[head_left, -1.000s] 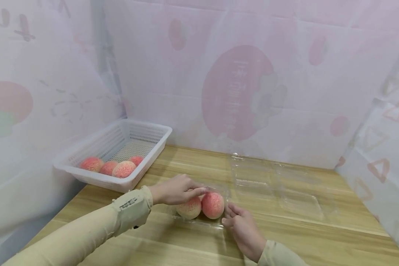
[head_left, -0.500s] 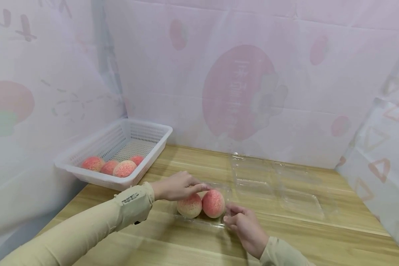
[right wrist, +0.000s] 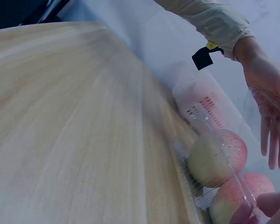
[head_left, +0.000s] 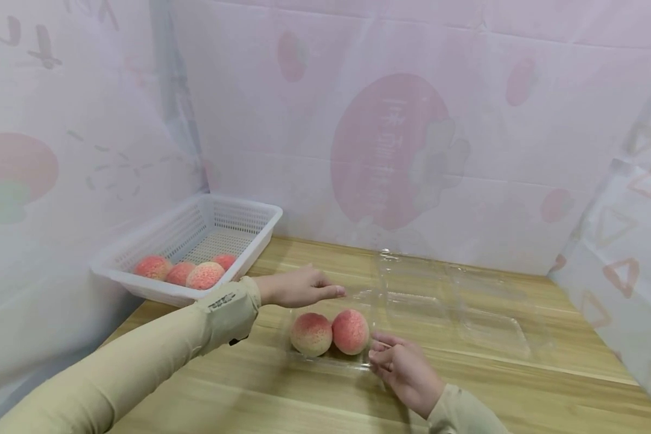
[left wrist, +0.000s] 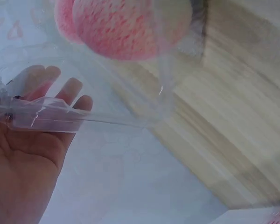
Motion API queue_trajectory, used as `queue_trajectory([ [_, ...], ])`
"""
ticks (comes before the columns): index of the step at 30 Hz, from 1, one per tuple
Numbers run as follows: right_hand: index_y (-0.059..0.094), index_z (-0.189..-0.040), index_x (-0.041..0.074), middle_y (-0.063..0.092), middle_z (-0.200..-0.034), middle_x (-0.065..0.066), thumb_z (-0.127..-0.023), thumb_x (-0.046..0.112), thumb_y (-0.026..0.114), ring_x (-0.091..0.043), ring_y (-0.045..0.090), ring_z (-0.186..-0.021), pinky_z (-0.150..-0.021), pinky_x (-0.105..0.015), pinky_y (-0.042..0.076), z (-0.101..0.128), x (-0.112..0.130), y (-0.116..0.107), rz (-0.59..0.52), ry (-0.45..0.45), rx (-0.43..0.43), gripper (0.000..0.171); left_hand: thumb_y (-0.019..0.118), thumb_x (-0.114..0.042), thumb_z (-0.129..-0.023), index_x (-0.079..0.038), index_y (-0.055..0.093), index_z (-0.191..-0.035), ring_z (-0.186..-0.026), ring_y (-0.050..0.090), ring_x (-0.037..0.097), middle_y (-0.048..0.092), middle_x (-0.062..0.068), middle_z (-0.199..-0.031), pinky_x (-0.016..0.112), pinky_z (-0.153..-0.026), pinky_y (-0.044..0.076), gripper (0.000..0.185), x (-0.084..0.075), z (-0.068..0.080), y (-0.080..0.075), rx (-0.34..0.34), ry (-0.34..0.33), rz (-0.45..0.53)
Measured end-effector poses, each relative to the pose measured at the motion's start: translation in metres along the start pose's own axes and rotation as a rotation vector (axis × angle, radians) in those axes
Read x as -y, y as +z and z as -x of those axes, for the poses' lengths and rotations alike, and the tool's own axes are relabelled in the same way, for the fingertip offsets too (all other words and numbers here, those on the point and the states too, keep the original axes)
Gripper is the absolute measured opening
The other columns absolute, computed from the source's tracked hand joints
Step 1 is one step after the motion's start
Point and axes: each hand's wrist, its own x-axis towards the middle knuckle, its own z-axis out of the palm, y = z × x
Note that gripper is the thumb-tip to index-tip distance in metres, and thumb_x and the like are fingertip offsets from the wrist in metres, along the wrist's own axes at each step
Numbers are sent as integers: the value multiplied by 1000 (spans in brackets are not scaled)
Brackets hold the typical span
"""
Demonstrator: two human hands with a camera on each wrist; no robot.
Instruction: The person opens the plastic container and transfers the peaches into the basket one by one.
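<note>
- The right hand (head_left: 407,371) rests low on the wooden table (head_left: 521,386), its fingertips (head_left: 377,355) pinching the near right corner of a clear plastic clamshell tray (head_left: 331,361).
- Just beyond those fingertips, inside the tray, two pink peaches sit side by side and touching: the right peach (head_left: 350,331) nearest the right hand, the left peach (head_left: 311,334) past it.
- The left hand (head_left: 298,286) hovers above and behind the peaches, fingers straight and relaxed, palm down, gripping nothing; in the left wrist view the clear lid (left wrist: 46,114) crosses in front of its fingers, though whether it touches them I cannot tell.
- To the right of both hands, further clear plastic trays (head_left: 456,301) lie open on the table.
- Beyond the left forearm, at the far left corner, a white slotted basket (head_left: 239,211) holds four more peaches (head_left: 187,272).
- Pale pink printed sheeting (head_left: 390,150) walls in the table on three sides.
</note>
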Motion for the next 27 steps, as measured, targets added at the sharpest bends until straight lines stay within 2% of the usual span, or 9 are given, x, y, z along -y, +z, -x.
queue_trajectory([
  [4,33,-142,-15,49,-106,-16,-88,-14,52,-20,53,-89,-93,-39,45,-2,2,-2,-50,14,-20,57,49,-42,-103,-16,74,-115,-66,50,6,60,-10,-72,27,-71,50,38,-3,-7,-10,29,23,-36],
  [7,35,-142,-14,49,-105,-15,-90,-13,52,-20,52,-89,-94,-40,44,-3,2,-3,-87,19,-46,55,51,-42,-102,-17,74,-115,-82,61,4,69,-10,-91,29,-80,52,37,-5,-11,-15,45,41,-63],
  [10,35,-142,-13,48,-106,-16,-90,-14,51,-21,52,-90,-96,-42,42,-3,1,-2,-119,24,-61,55,51,-44,-102,-16,73,-118,-96,64,7,71,-7,-106,31,-85,52,40,-7,-12,-20,53,34,-81],
  [13,31,-143,-13,45,-109,-18,-90,-15,49,-21,51,-91,-96,-40,40,-3,-1,-1,-174,29,-52,56,50,-43,-102,-14,71,-121,-98,63,7,70,-5,-109,33,-87,52,41,-9,-11,-23,58,16,-85],
  [16,28,-143,-13,41,-113,-19,-89,-16,48,-20,50,-91,-93,-35,41,-1,-3,1,-244,37,-39,58,50,-41,-102,-13,70,-123,-100,64,8,71,-3,-110,32,-89,51,40,-9,-11,-25,44,20,-87],
  [19,26,-145,-12,39,-116,-19,-89,-16,48,-20,50,-91,-91,-30,42,1,-6,2,-298,42,-28,61,50,-37,-103,-11,69,-123,-100,64,10,71,-1,-109,32,-89,52,37,-10,-14,-27,20,52,-78],
  [23,24,-147,-10,39,-117,-20,-89,-15,51,-21,49,-92,-89,-29,44,3,-9,3,-322,53,-21,64,51,-28,-103,-9,70,-120,-95,67,13,72,-1,-104,29,-83,54,32,-11,-19,-31,-20,100,-76],
  [27,26,-147,-10,38,-118,-20,-89,-15,52,-21,48,-91,-87,-29,45,2,-11,4,-321,57,-32,63,52,-21,-102,-6,70,-117,-90,67,13,72,0,-99,27,-78,54,28,-12,-20,-35,-63,122,-116],
])
